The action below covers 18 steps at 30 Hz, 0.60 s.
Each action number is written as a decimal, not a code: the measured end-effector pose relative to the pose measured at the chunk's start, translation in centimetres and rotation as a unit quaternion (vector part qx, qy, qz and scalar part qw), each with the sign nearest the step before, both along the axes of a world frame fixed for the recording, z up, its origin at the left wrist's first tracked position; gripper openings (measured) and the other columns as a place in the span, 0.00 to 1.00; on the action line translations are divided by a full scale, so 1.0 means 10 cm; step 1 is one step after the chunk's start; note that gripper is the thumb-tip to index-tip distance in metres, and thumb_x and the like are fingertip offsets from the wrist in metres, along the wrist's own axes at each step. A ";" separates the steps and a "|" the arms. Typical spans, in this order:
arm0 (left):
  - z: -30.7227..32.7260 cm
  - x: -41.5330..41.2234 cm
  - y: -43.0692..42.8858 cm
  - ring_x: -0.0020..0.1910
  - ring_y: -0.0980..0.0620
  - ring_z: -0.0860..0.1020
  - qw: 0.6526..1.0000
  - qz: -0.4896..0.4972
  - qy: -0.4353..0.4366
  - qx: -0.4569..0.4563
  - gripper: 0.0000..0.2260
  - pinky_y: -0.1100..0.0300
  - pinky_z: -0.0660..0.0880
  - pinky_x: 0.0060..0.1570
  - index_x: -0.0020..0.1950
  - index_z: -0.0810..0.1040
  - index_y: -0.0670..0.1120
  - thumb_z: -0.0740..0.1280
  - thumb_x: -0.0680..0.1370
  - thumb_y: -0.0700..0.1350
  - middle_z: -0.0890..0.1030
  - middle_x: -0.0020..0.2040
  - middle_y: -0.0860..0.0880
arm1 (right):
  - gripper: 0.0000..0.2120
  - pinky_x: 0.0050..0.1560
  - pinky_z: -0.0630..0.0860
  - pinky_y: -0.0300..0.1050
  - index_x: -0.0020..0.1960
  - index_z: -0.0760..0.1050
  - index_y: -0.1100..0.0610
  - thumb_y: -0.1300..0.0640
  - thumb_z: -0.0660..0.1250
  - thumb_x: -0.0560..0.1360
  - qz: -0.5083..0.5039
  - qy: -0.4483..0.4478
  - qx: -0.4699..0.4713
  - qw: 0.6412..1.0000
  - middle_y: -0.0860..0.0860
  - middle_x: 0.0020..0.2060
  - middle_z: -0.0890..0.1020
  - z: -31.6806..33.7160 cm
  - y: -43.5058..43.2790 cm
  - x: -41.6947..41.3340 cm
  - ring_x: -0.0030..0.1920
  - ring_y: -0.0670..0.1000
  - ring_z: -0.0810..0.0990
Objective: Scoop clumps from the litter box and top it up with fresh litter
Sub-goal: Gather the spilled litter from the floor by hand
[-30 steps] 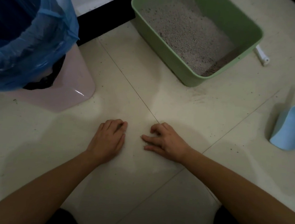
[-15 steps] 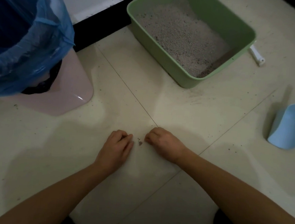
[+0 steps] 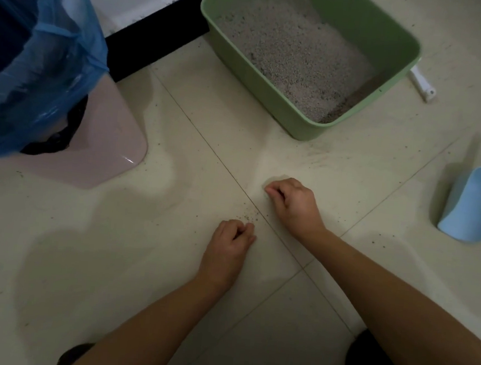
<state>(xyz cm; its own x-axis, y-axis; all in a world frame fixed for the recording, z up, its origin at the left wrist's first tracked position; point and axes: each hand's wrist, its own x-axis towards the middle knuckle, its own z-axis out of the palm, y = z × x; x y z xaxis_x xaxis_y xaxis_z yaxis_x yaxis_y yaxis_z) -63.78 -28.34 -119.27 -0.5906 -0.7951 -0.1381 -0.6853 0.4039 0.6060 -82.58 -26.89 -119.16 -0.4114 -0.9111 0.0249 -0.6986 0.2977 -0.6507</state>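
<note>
1. Two hands are rested on the floor [image 3: 169, 263]: left hand [image 3: 228, 247] at 6 o'clock, right hand [image 3: 292, 203] just beyond, toward 1 o'clock
2. Both sets of fingers are curled under and pressed together; whether grains are pinched cannot be told
3. Loose litter grains [image 3: 249, 218] are scattered between the hands
4. Litter box [image 3: 309, 130] is placed at 12 o'clock, scoop [image 3: 474, 200] at 3 o'clock

Home floor corner: cream tiled floor [image 3: 84, 256], green litter box [image 3: 269, 89], pink bin with blue liner [image 3: 40, 80]

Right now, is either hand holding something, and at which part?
It cannot be told. The left hand and right hand rest curled on the floor; anything inside them is hidden.
</note>
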 end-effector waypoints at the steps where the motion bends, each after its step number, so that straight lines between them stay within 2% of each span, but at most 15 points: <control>1: 0.01 -0.01 -0.01 0.45 0.54 0.74 1.000 -0.001 0.002 -0.002 0.11 0.57 0.71 0.47 0.44 0.76 0.46 0.64 0.79 0.53 0.76 0.43 0.52 | 0.07 0.49 0.73 0.39 0.51 0.83 0.60 0.58 0.69 0.78 0.002 0.001 -0.001 1.000 0.57 0.45 0.83 0.01 -0.01 -0.01 0.44 0.55 0.82; 2: 0.01 0.00 -0.03 0.44 0.56 0.73 0.998 -0.030 0.004 -0.046 0.11 0.59 0.69 0.47 0.43 0.76 0.46 0.64 0.80 0.53 0.75 0.43 0.53 | 0.07 0.49 0.74 0.40 0.51 0.83 0.61 0.58 0.69 0.78 0.006 0.002 -0.003 1.000 0.57 0.45 0.83 0.03 -0.03 -0.02 0.44 0.55 0.82; 4: 0.01 0.07 -0.09 0.49 0.55 0.72 0.991 -0.120 0.020 -0.063 0.11 0.60 0.68 0.51 0.49 0.77 0.44 0.61 0.82 0.50 0.77 0.49 0.51 | 0.07 0.49 0.77 0.43 0.51 0.83 0.61 0.58 0.70 0.78 0.013 0.008 -0.010 1.000 0.57 0.45 0.83 0.08 -0.07 -0.05 0.44 0.56 0.83; 5: 0.04 0.11 -0.14 0.51 0.53 0.72 0.987 -0.155 0.015 -0.045 0.11 0.59 0.69 0.53 0.54 0.78 0.43 0.59 0.83 0.48 0.77 0.52 0.49 | 0.07 0.49 0.77 0.44 0.51 0.83 0.61 0.59 0.70 0.77 0.016 0.010 -0.017 1.000 0.57 0.45 0.83 0.11 -0.09 -0.08 0.43 0.56 0.83; 6: 0.06 0.14 -0.20 0.51 0.49 0.74 0.976 -0.198 -0.011 -0.086 0.11 0.57 0.71 0.52 0.55 0.78 0.41 0.59 0.82 0.44 0.78 0.52 0.47 | 0.06 0.49 0.77 0.43 0.51 0.83 0.61 0.59 0.70 0.77 0.017 0.011 -0.023 1.000 0.57 0.45 0.83 0.15 -0.13 -0.09 0.43 0.56 0.83; 8: -0.08 0.28 -0.27 0.44 0.45 0.76 0.934 -0.301 -0.025 -0.193 0.06 0.55 0.76 0.45 0.52 0.79 0.39 0.67 0.76 0.38 0.79 0.47 0.42 | 0.05 0.48 0.74 0.38 0.50 0.83 0.61 0.60 0.70 0.77 0.017 0.015 -0.040 0.999 0.57 0.44 0.83 0.23 -0.21 -0.10 0.43 0.55 0.82; 10: -0.16 0.39 -0.31 0.42 0.46 0.76 0.924 -0.321 -0.043 -0.204 0.11 0.57 0.76 0.43 0.49 0.78 0.40 0.74 0.69 0.35 0.78 0.45 0.43 | 0.05 0.48 0.72 0.35 0.49 0.83 0.61 0.60 0.71 0.76 0.016 0.018 -0.063 0.998 0.56 0.43 0.83 0.32 -0.31 -0.08 0.42 0.54 0.82; 11: -0.17 0.41 -0.34 0.42 0.47 0.75 0.928 -0.316 -0.040 -0.194 0.11 0.57 0.76 0.42 0.48 0.77 0.41 0.74 0.69 0.35 0.78 0.44 0.43 | 0.05 0.48 0.72 0.35 0.49 0.83 0.61 0.60 0.71 0.76 0.016 0.015 -0.073 0.997 0.56 0.43 0.83 0.37 -0.36 -0.06 0.42 0.54 0.82; 14: 0.11 0.37 -0.60 0.43 0.50 0.70 0.951 -0.244 0.007 -0.188 0.02 0.55 0.73 0.41 0.47 0.74 0.43 0.63 0.75 0.39 0.75 0.43 0.45 | 0.05 0.48 0.74 0.37 0.49 0.83 0.61 0.59 0.70 0.77 0.022 -0.006 -0.094 0.995 0.55 0.42 0.83 0.60 -0.60 0.04 0.42 0.54 0.82; 16: 0.56 0.23 -0.88 0.42 0.53 0.67 0.969 -0.146 0.076 -0.186 0.04 0.58 0.68 0.43 0.46 0.74 0.43 0.60 0.79 0.41 0.74 0.42 0.47 | 0.07 0.48 0.73 0.39 0.49 0.83 0.60 0.57 0.69 0.78 0.020 -0.020 -0.110 0.994 0.55 0.41 0.83 0.84 -0.84 0.11 0.43 0.54 0.81; 18: 1.19 0.14 -1.16 0.40 0.57 0.64 0.959 -0.052 0.156 -0.229 0.06 0.65 0.64 0.43 0.46 0.75 0.40 0.61 0.80 0.40 0.71 0.41 0.49 | 0.09 0.46 0.74 0.43 0.49 0.82 0.60 0.55 0.67 0.79 0.012 -0.035 -0.129 0.991 0.53 0.41 0.83 1.17 -1.13 0.20 0.42 0.51 0.79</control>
